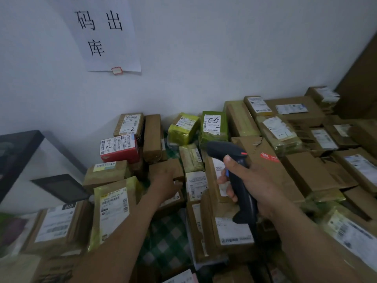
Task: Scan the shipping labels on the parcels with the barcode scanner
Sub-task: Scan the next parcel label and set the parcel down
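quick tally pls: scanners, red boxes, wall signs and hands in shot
scanner: 1
red box: 1
wall sign: 1
hands: 2, left hand and right hand
total: 5

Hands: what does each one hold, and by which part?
The right hand grips the scanner by its handle. The left hand rests on a parcel, gripping nothing.
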Available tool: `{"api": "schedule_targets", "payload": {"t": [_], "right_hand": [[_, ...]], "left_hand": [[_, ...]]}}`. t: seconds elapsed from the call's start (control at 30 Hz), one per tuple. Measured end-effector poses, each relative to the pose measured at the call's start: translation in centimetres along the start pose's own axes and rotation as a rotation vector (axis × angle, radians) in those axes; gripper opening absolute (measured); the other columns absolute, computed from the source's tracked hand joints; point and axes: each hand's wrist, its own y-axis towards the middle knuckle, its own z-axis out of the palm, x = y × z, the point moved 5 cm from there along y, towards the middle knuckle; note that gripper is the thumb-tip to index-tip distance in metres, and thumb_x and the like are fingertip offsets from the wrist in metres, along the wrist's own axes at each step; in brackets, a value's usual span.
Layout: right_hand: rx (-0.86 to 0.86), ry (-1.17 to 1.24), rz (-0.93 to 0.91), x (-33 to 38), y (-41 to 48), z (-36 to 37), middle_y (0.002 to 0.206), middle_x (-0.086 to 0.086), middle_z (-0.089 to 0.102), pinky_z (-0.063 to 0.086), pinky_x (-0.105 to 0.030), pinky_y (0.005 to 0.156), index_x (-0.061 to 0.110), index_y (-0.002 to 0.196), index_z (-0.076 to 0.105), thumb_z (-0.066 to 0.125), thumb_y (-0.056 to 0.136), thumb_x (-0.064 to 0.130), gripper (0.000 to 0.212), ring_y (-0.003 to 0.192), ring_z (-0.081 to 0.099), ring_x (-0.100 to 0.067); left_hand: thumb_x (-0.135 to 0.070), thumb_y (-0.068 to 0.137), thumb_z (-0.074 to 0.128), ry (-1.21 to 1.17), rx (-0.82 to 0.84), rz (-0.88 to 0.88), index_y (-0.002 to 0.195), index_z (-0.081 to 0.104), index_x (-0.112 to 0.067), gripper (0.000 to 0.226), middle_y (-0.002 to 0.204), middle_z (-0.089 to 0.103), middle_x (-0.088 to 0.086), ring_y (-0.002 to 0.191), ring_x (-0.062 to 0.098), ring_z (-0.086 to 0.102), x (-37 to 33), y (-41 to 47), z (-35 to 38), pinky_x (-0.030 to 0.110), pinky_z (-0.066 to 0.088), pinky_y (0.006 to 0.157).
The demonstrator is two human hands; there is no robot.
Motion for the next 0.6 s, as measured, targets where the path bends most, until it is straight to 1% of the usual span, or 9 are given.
{"api": "schedule_targets", "payload": {"t": [0.07, 0.1, 0.17, 0.2, 0.23, 0.3, 0.37, 0.47, 0.6], "right_hand": [[-0.081, -0.026, 0.005, 0.3, -1.2, -1.6, 0.066, -0.012, 0.070, 0.050, -0.028, 0.046, 0.010, 0.076, 0.071, 0.069, 0.060, 0.068, 0.060, 0.048, 0.059, -0.020], [-0.129, -0.040, 0.002, 0.2, -1.8, -2.3, 0.065, -0.014, 0.068, 0.050, -0.030, 0.048, 0.009, 0.077, 0.070, 0.069, 0.064, 0.067, 0.059, 0.048, 0.059, -0.021], [-0.228, -0.070, 0.017, -0.6, -2.7, -3.7, 0.060, -0.014, 0.067, 0.050, -0.029, 0.045, 0.007, 0.080, 0.068, 0.067, 0.078, 0.060, 0.053, 0.047, 0.059, -0.022], [-0.262, -0.086, 0.041, -1.2, -3.0, -4.1, 0.058, -0.012, 0.067, 0.050, -0.028, 0.044, 0.007, 0.083, 0.068, 0.067, 0.083, 0.056, 0.048, 0.047, 0.059, -0.022], [-0.270, -0.093, 0.068, -1.8, -3.3, -4.2, 0.058, -0.012, 0.067, 0.050, -0.029, 0.045, 0.007, 0.086, 0.068, 0.067, 0.085, 0.053, 0.046, 0.048, 0.060, -0.023], [-0.228, -0.083, 0.104, -2.7, -3.7, -3.8, 0.059, -0.013, 0.067, 0.050, -0.031, 0.049, 0.006, 0.091, 0.068, 0.068, 0.085, 0.051, 0.045, 0.052, 0.060, -0.025], [-0.186, -0.085, 0.111, -3.1, -4.1, -3.4, 0.060, -0.013, 0.067, 0.051, -0.029, 0.048, 0.007, 0.092, 0.068, 0.069, 0.083, 0.051, 0.045, 0.051, 0.062, -0.024], [-0.143, -0.067, 0.055, -2.7, -5.1, -2.9, 0.059, -0.011, 0.069, 0.051, -0.026, 0.044, 0.009, 0.093, 0.068, 0.070, 0.084, 0.048, 0.040, 0.048, 0.063, -0.020], [-0.042, -0.043, -0.006, -1.8, -6.3, -1.4, 0.059, -0.010, 0.068, 0.049, -0.023, 0.043, 0.009, 0.092, 0.067, 0.071, 0.070, 0.052, 0.049, 0.045, 0.063, -0.018]], "left_hand": [[-0.022, 0.096, 0.059, -0.233, -0.182, 0.102, 0.097, 0.063, -0.026, 0.006, 0.111, 0.068, 0.009, 0.080, -0.005, 0.055, -3.2, -2.4, -1.7, 0.009, 0.038, 0.068], [-0.027, 0.096, 0.058, -0.318, -0.221, 0.113, 0.096, 0.064, -0.026, 0.006, 0.112, 0.068, 0.008, 0.079, -0.006, 0.056, -4.5, -3.7, -2.1, 0.009, 0.040, 0.069], [-0.043, 0.097, 0.055, -0.444, -0.174, 0.042, 0.124, 0.063, -0.023, 0.035, 0.119, 0.066, -0.006, 0.086, -0.008, 0.056, -6.6, -6.0, -1.6, 0.012, 0.042, 0.072], [-0.051, 0.096, 0.053, -0.506, -0.123, -0.001, 0.133, 0.058, -0.025, 0.045, 0.115, 0.064, -0.013, 0.082, -0.012, 0.054, -7.4, -7.0, -1.1, 0.010, 0.043, 0.066], [-0.058, 0.095, 0.051, -0.570, -0.065, -0.027, 0.135, 0.055, -0.029, 0.050, 0.109, 0.063, -0.018, 0.080, -0.013, 0.054, -8.4, -7.9, -0.4, 0.010, 0.043, 0.061], [-0.065, 0.092, 0.049, -0.684, 0.026, -0.070, 0.133, 0.056, -0.031, 0.054, 0.102, 0.063, -0.018, 0.085, -0.005, 0.060, -9.8, -9.2, 0.6, 0.018, 0.046, 0.063], [-0.062, 0.092, 0.052, -0.774, 0.032, -0.110, 0.131, 0.057, -0.031, 0.050, 0.101, 0.065, -0.016, 0.088, 0.004, 0.065, -10.3, -10.0, 0.9, 0.022, 0.048, 0.065], [-0.050, 0.091, 0.063, -0.977, 0.001, -0.149, 0.133, 0.051, -0.031, 0.048, 0.105, 0.066, -0.013, 0.090, 0.008, 0.068, -10.0, -10.9, 0.4, 0.024, 0.053, 0.066], [-0.022, 0.085, 0.075, -1.230, -0.107, -0.128, 0.136, 0.047, -0.028, 0.058, 0.116, 0.068, -0.002, 0.092, 0.018, 0.073, -7.8, -12.3, -1.2, 0.040, 0.061, 0.081]]}}
